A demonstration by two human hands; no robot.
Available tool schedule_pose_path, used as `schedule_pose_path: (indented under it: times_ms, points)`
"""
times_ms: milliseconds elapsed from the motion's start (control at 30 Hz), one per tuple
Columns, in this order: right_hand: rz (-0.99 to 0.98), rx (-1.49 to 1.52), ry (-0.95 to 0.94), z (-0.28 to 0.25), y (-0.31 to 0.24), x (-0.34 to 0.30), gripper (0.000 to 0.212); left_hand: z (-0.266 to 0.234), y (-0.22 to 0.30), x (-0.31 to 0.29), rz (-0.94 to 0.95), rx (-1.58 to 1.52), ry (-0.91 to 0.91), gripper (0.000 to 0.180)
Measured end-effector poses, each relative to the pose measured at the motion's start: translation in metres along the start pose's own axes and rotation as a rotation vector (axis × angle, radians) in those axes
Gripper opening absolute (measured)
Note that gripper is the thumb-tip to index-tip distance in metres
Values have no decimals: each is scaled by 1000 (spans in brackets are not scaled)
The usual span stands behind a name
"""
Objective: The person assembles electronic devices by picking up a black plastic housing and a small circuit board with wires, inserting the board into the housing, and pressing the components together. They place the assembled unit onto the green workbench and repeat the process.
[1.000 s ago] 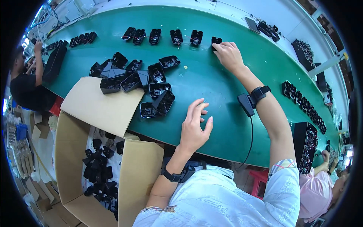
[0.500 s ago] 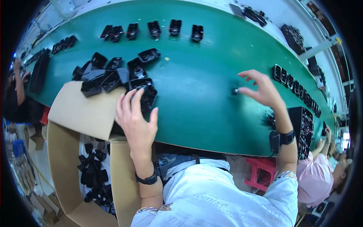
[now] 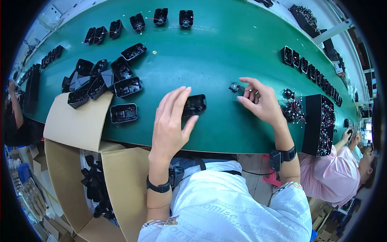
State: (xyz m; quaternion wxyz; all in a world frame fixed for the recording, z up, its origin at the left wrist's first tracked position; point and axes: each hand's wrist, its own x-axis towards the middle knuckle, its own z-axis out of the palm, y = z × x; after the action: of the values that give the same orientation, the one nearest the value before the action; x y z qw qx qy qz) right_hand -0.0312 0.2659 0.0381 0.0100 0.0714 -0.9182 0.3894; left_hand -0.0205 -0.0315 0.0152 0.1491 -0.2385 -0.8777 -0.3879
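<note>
An open cardboard box [image 3: 127,185] stands against the near edge of the green surface [image 3: 225,135], towards its left. Above the middle of the near edge, the left hand [image 3: 171,115] holds a black case [image 3: 196,105], thumb and fingers closed round its left end. The case looks light, stiff and perhaps slick; its long outer walls seem the best hold. Farther right, the right hand [image 3: 262,101] has curled fingers, thumb and forefinger apart, beside a small wired part [image 3: 234,87]; whether they grip its wire, I cannot tell. That part looks light and fragile, safer held by its body. A wire heap [image 3: 294,107] lies right; loose cases [image 3: 127,87] lie left; spaced cases [image 3: 186,19] line the far edge.
</note>
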Motion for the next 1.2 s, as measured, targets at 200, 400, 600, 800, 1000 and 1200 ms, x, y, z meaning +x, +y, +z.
schedule_pose_path:
  times_ms: [200, 400, 600, 800, 1000, 1200]
  points:
    - [-163, -50, 3, -16, 16, 10, 41, 11, -13, -9, -24, 22, -83, 79]
    - [-293, -69, -47, 1, 16, 32, 24, 11, 11, -2, -42, 13, -141, 88]
    - [-282, -11, 67, 6, -14, 10, 12, 16, 16, 1, -40, -177, 239, 63]
    - [-425, 31, 293, 16, -63, -22, 18, 20, 49, 15, -8, -442, 156, 43]
    - [-413, 92, 258, 14, -67, -36, 20, 22, 50, 12, -92, -852, 23, 28]
    - [-635, 66, 266, 17, -65, -29, 29, 16, 50, 9, -256, -1091, -65, 28]
